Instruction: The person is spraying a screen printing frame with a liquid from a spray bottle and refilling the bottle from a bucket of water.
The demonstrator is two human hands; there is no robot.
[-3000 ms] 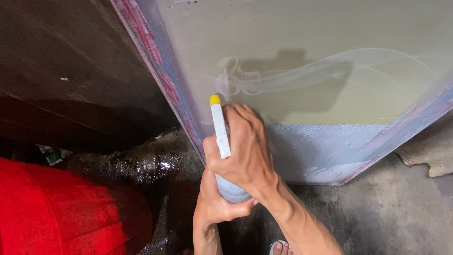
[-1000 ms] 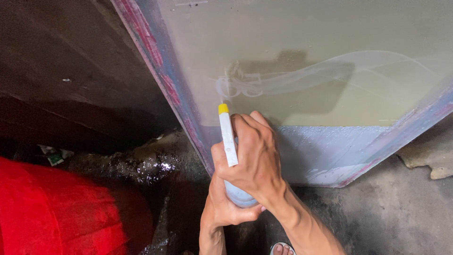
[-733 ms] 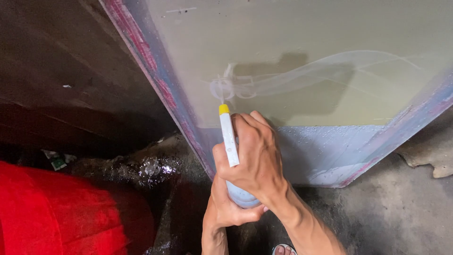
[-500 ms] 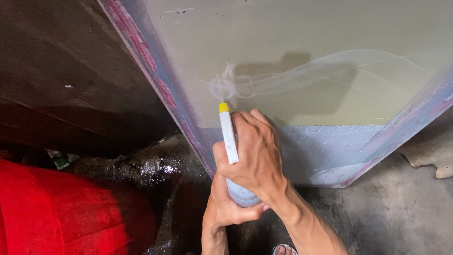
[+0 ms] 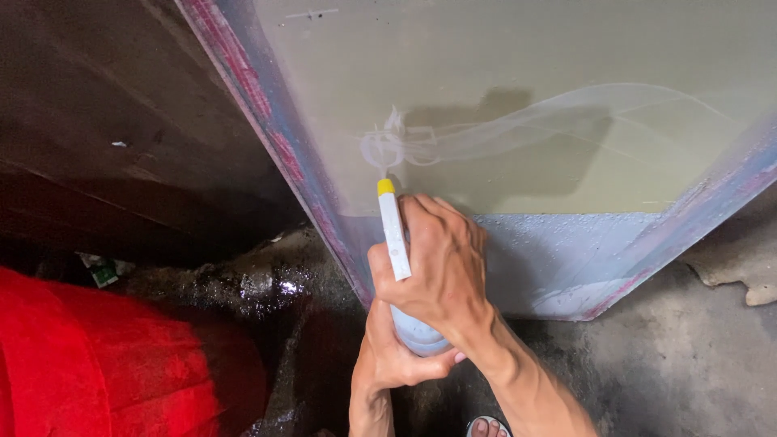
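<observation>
While both my hands wrap the spray bottle point(image 5: 405, 324), the grip stays tight: my right hand point(image 5: 441, 271) is curled over the top with fingers pressed around the neck and trigger area, and my left hand point(image 5: 392, 360) cups the rounded pale base from below, pinching it against the palm. Long white nozzle point(image 5: 393, 239) with yellow tip point(image 5: 386, 187) points up at the screen frame point(image 5: 526, 121), tip very near the greenish mesh, not clearly touching.

Changes: compared with three seconds ago the bottle has crept up and right along the frame, and the tip now sits just under the whitish squiggle point(image 5: 387, 146) on the mesh. Half a second ago the hands were in nearly the same spot, so the motion has about settled. A pale cleared streak point(image 5: 583, 105) runs right from the squiggle; the lower band of mesh point(image 5: 566, 259) looks wet and bluish with droplets. My read: spraying goes on at the squiggle, lower strip already wetted.

Hard to tell: trigger is hidden under my right fingers, so I cannot say if it is squeezed. No spray visible. Bottle body mostly covered. Red cloth point(image 5: 97, 364) at lower left is cut off by the edge. Wet dark floor point(image 5: 267, 283) below the frame; a toe point(image 5: 488, 426) shows at the bottom edge.
</observation>
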